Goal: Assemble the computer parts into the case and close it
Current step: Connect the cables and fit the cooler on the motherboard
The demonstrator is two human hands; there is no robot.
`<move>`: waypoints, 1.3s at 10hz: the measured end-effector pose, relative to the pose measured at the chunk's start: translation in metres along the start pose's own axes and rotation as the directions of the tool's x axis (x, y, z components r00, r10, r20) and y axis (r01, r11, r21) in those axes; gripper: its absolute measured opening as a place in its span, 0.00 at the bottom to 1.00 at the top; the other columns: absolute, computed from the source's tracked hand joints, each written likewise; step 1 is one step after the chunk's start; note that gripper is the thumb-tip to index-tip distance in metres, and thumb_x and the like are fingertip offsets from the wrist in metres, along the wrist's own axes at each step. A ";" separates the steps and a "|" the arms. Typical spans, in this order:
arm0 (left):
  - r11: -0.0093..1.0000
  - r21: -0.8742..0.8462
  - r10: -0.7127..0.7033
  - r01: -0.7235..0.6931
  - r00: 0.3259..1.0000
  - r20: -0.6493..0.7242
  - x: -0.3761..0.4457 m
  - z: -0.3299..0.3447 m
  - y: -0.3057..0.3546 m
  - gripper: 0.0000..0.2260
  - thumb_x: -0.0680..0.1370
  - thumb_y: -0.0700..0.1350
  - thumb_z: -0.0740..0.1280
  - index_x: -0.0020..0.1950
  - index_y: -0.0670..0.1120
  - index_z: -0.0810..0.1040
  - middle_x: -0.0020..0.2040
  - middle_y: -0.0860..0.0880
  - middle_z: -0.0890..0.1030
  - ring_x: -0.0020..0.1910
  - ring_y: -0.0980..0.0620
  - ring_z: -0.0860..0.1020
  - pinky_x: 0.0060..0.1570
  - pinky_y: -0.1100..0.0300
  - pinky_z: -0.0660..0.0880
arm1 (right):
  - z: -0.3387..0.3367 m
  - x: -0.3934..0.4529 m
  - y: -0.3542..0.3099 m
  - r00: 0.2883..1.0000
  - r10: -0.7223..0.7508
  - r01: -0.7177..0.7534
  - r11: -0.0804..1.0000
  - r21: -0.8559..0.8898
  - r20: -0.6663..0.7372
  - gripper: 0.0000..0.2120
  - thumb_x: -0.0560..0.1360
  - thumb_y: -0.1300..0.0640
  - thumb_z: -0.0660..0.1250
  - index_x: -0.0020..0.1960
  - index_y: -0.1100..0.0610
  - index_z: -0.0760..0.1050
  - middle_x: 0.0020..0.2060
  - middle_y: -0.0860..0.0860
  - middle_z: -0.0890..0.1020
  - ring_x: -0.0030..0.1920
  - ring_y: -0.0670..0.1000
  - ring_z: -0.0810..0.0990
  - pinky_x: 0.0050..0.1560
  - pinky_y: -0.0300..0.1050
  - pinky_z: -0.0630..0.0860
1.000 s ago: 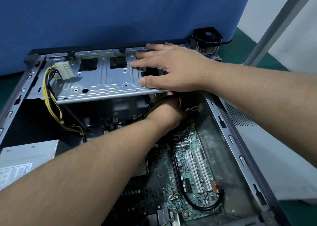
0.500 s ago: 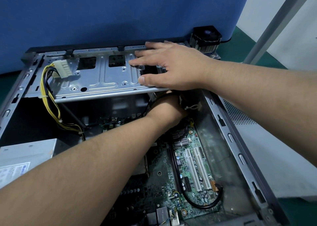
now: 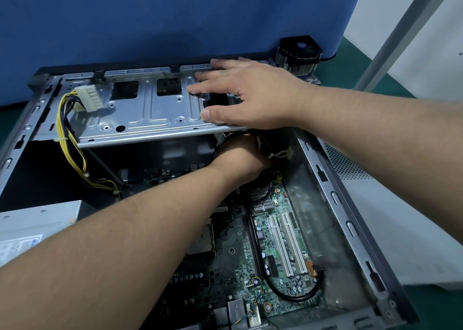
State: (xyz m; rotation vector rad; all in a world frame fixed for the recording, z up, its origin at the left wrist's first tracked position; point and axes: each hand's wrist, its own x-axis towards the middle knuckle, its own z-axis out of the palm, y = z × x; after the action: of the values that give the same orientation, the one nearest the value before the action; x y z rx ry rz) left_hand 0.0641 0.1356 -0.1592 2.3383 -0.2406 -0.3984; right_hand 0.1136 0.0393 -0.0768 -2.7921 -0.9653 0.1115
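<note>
The open computer case (image 3: 333, 197) lies flat with the green motherboard (image 3: 275, 242) on its floor. A silver metal drive cage (image 3: 150, 114) spans the far end of the case. My right hand (image 3: 250, 99) rests flat on the cage's right part, fingers straight and spread, thumb near its front edge. My left hand (image 3: 238, 159) reaches under the cage at the right, next to a black cable bundle (image 3: 273, 146) with a white tie. Its fingers are hidden under the cage.
A white power connector (image 3: 91, 99) with yellow and black wires lies on the cage's left. The grey power supply (image 3: 32, 224) sits at the near left. A black cooler fan (image 3: 300, 54) stands behind the case. A white panel (image 3: 400, 229) lies to the right, a blue partition (image 3: 175, 16) behind.
Both hands stay where they were on and under the drive cage. Only the view has shifted slightly.
</note>
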 end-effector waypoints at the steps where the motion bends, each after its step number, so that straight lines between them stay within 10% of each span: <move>1: 1.000 -0.030 0.008 -0.007 1.000 0.028 -0.006 -0.001 0.002 0.17 0.81 0.47 0.69 0.67 0.41 0.78 0.62 0.42 0.81 0.60 0.43 0.78 0.43 0.62 0.65 | 0.000 0.000 0.000 1.000 0.000 0.000 1.000 0.003 0.000 0.27 0.79 0.32 0.58 0.77 0.35 0.65 0.79 0.39 0.64 0.81 0.45 0.53 0.81 0.56 0.51; 13: 0.997 -0.054 0.048 -0.046 0.998 0.037 -0.018 -0.007 0.008 0.13 0.82 0.42 0.67 0.64 0.38 0.79 0.61 0.39 0.81 0.60 0.41 0.77 0.37 0.66 0.61 | 0.000 0.001 0.002 1.000 0.011 -0.011 1.000 0.020 -0.002 0.27 0.78 0.31 0.59 0.76 0.34 0.65 0.78 0.38 0.64 0.81 0.44 0.53 0.81 0.55 0.52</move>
State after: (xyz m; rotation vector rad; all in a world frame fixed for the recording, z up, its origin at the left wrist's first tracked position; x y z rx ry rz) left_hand 0.0496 0.1399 -0.1450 2.2704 -0.2990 -0.4213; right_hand 0.1155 0.0390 -0.0771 -2.7790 -0.9434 0.1190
